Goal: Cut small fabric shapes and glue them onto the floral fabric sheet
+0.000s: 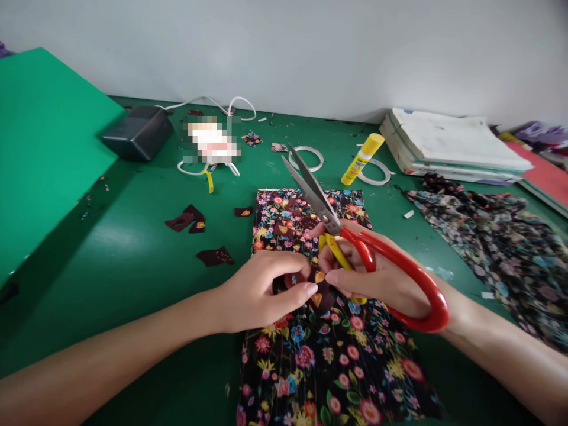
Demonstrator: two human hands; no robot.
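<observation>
My left hand [270, 290] pinches a dark maroon fabric scrap [326, 297] with orange leaf-like marks between thumb and fingers. My right hand [364, 266] meets it at the scrap's other side, its thumb and finger close to the scrap. Hooked on that hand are scissors [326, 218] with red handles, their blades pointing up and away, slightly apart. A yellow bent strip-like thing [339, 254] also sits in my right hand, its kind unclear. Under both hands lies a black floral fabric [302, 361], with several small maroon pieces on its upper part.
More maroon scraps [216, 256] lie to the left on the green table [146, 236]. Beyond the fabric stand a yellow glue stick [362, 158] and tape rolls [307, 158]. Books [457, 145] and sheer floral cloth [483, 242] are at right; a dark box [138, 133] sits back left.
</observation>
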